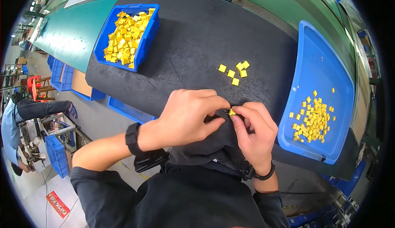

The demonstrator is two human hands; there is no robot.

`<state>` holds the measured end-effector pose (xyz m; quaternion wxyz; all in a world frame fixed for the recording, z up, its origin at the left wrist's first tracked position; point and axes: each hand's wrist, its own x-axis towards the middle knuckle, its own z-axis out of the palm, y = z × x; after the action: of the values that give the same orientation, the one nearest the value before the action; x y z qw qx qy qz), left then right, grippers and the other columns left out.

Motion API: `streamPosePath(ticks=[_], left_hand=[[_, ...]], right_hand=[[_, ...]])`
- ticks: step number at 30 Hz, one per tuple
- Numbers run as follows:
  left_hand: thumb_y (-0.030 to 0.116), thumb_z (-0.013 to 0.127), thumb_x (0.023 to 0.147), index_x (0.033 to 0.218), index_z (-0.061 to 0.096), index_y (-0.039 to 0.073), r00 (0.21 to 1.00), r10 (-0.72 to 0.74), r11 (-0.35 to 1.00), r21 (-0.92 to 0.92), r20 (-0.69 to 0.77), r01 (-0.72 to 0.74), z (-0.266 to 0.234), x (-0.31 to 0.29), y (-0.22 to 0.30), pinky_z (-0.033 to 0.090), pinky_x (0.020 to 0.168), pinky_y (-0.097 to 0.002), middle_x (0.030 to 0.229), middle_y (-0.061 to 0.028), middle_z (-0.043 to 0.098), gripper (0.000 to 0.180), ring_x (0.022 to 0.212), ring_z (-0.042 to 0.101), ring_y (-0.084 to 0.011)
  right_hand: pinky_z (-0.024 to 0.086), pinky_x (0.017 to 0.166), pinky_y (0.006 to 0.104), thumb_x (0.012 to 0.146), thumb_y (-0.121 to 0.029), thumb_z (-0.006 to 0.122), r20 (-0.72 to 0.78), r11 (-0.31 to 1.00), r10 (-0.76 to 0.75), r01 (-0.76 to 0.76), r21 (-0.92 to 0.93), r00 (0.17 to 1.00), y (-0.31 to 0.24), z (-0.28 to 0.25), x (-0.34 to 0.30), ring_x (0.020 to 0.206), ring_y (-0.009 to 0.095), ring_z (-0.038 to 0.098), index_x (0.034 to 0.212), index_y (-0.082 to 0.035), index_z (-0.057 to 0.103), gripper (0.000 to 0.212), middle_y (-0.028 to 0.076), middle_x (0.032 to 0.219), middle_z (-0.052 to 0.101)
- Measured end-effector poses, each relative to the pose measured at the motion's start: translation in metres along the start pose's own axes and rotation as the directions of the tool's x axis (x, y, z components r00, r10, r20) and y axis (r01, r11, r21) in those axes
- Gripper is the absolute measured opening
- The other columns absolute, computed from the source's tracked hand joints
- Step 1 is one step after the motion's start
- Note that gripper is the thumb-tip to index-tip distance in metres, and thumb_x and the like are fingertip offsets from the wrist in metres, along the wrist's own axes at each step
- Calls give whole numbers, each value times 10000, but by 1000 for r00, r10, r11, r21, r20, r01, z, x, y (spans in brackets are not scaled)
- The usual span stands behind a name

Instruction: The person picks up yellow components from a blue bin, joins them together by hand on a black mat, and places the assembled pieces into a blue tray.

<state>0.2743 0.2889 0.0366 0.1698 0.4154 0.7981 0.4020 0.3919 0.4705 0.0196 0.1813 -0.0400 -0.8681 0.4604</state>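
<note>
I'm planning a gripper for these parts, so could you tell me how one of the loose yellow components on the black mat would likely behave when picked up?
Each loose yellow component is a small boxy block, so probably light and rigid. Flat faces suggest it won't roll. Thin leads stick out of it, which look easy to bend, so grip the body.

Left hand [187,119] and right hand [255,131] meet at centre — fingertips pinched together, wrists bent inward.

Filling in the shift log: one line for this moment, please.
hands: left hand and right hand pinch one yellow part | mat: five loose parts
</note>
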Motion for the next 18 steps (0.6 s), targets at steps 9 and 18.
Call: streamPosePath(ticks=[9, 18], left_hand=[[51, 848, 807, 949, 803, 86, 982, 88, 996, 28, -169, -84, 17, -5, -13, 496, 547, -341, 750, -44, 660, 153, 602, 657, -206], [50, 837, 810, 923, 805, 92, 988, -22, 999, -38, -151, 16, 15, 0, -6, 464, 530, -334, 716, -31, 654, 125, 585, 645, -194]], right_hand=[[473, 603, 257, 840, 96, 838, 20, 999, -18, 19, -47, 1000, 1, 3, 0, 673, 121, 580, 1052, 23, 772, 235, 79, 968, 704], [473, 596, 257, 830, 103, 838, 19, 997, -34, 35, -69, 999, 0, 1, 1, 669, 125, 583, 1035, 23, 776, 230, 83, 967, 708]])
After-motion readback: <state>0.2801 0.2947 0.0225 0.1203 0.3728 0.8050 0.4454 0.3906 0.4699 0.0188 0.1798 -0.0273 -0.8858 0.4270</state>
